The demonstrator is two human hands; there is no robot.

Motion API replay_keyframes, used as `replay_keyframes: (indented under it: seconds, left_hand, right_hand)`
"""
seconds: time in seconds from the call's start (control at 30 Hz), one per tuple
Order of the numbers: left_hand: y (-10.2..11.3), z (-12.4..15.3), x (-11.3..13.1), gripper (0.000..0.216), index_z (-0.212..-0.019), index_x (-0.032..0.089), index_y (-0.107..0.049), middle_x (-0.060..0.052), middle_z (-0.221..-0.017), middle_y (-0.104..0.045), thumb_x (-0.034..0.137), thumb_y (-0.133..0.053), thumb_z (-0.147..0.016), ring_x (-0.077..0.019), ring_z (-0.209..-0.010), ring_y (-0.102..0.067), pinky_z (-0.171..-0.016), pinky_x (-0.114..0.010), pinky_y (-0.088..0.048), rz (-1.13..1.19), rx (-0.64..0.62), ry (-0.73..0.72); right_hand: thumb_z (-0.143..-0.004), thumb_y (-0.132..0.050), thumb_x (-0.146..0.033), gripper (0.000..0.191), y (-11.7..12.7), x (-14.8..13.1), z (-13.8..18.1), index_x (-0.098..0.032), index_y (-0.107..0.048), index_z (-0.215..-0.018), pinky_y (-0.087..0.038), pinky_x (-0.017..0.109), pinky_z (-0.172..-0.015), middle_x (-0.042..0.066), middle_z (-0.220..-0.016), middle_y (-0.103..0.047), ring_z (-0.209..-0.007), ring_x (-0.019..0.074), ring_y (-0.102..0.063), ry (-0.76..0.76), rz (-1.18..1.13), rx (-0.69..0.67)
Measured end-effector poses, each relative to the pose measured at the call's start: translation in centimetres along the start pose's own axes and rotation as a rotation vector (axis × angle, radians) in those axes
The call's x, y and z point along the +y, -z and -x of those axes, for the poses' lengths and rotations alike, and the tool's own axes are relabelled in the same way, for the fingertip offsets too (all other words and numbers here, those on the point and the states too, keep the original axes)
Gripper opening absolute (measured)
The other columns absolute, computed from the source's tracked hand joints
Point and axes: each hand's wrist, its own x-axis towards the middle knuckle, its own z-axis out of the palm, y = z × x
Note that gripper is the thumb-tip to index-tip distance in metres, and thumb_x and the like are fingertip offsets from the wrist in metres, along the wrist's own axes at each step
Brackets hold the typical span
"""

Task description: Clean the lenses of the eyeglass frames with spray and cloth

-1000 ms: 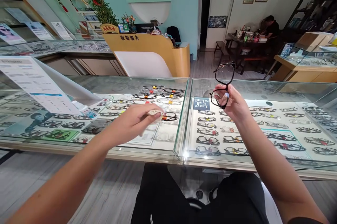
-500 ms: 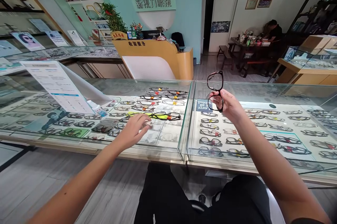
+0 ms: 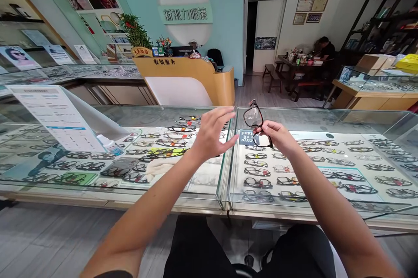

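Observation:
Dark-rimmed eyeglasses are pinched at the bridge in my right hand, held on end above the glass counter. One lens sits above the fingers and the other below. My left hand is raised to the left of them, fingers stretched and thumb apart, with nothing in it and not touching the glasses. Under my left wrist, a cream cloth lies on the counter top beside glasses on a yellow-green patch. A small white bottle lies further left, by a standing paper sign.
Glass display cases with rows of eyeglasses span the space before me. Beyond stands a yellow reception desk with a plant. A person sits at a dark table at the back right, near another display case.
My left hand has risen from the counter and moved right toward the glasses, uncovering the cloth. My right hand has turned the glasses and shifted slightly left. The view has tilted up a little.

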Motion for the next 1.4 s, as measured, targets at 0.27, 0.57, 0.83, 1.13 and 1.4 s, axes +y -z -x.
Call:
replay_keyframes:
  seconds: [0.27,0.57,0.83,1.13,1.4]
  left_hand:
    - [-4.1,-3.6,-1.2,0.092,-0.167,0.022,-0.041,-0.018,-0.159,-0.062,0.064,-0.076,-0.093,-0.0362,-0.154,-0.052,-0.122,-0.050,-0.041,0.067,-0.019,-0.183]
    - [-4.4,-1.8,-0.2,0.086,-0.153,0.022,-0.056,-0.018,-0.141,-0.073,0.068,-0.083,-0.085,-0.0355,-0.136,-0.067,-0.116,-0.050,-0.047,0.131,0.063,-0.050]
    - [0.9,-7.8,-0.7,0.083,-0.142,0.023,-0.056,-0.017,-0.136,-0.071,0.069,-0.087,-0.080,-0.0347,-0.128,-0.068,-0.109,-0.050,-0.053,0.047,0.297,0.087]
    - [3.3,-10.9,1.3,0.083,-0.139,0.025,-0.054,-0.012,-0.135,-0.068,0.064,-0.092,-0.076,-0.0309,-0.123,-0.067,-0.106,-0.048,-0.055,0.091,0.468,0.235]
    - [2.4,-10.7,0.6,0.084,-0.138,0.025,-0.054,-0.012,-0.134,-0.068,0.068,-0.091,-0.076,-0.0304,-0.122,-0.068,-0.106,-0.048,-0.056,0.090,0.441,0.266]
  right_hand:
    - [-0.095,-0.077,-0.058,0.036,0.8,-1.9,0.4,-0.023,-0.076,-0.087,-0.050,0.037,-0.099,0.004,-0.099,-0.081,-0.101,0.0225,-0.072,0.022,0.176,-0.116]
    - [-0.098,-0.071,-0.061,0.039,0.5,-3.2,0.9,-0.023,-0.078,-0.090,-0.052,0.040,-0.099,0.005,-0.099,-0.081,-0.100,0.0232,-0.073,-0.005,0.271,-0.159]
    - [-0.100,-0.068,-0.061,0.049,-0.9,-11.6,0.5,-0.030,-0.067,-0.137,-0.048,0.051,-0.118,0.010,-0.147,-0.069,-0.138,0.0305,-0.063,0.348,0.764,0.160]
    - [-0.097,-0.071,-0.061,0.066,-4.0,-16.1,1.7,-0.030,-0.053,-0.152,-0.051,0.056,-0.118,0.013,-0.154,-0.062,-0.143,0.0355,-0.058,0.539,1.123,0.398]
    - [-0.100,-0.068,-0.051,0.059,-3.5,-14.9,0.6,-0.026,-0.055,-0.151,-0.056,0.054,-0.109,0.015,-0.145,-0.067,-0.130,0.0358,-0.066,0.491,1.224,0.416]
